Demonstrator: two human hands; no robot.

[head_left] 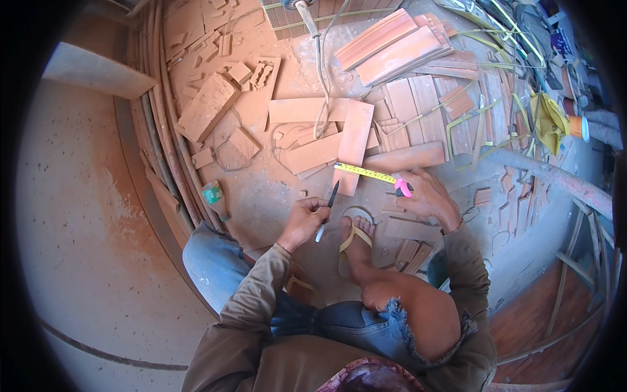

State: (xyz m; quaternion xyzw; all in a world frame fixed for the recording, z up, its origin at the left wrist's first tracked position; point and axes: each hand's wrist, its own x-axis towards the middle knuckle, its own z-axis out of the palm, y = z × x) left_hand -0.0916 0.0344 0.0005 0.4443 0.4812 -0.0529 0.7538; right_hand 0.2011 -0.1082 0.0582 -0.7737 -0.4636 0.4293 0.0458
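On the dusty floor point(258, 189), a reddish plank point(356, 134) lies atop other planks point(317, 151), my right grip point(424, 199) closed round the pink tape measure point(403, 188) so its yellow blade point(375, 173) spans the width, my left grip point(304, 222) pinching a dark-tipped tool point(334, 196), likely for marking.

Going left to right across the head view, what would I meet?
Green-labelled container, left hand gripping a slim tool, yellow tape blade, right hand holding the pink tape case, crumpled yellow material, orange container.
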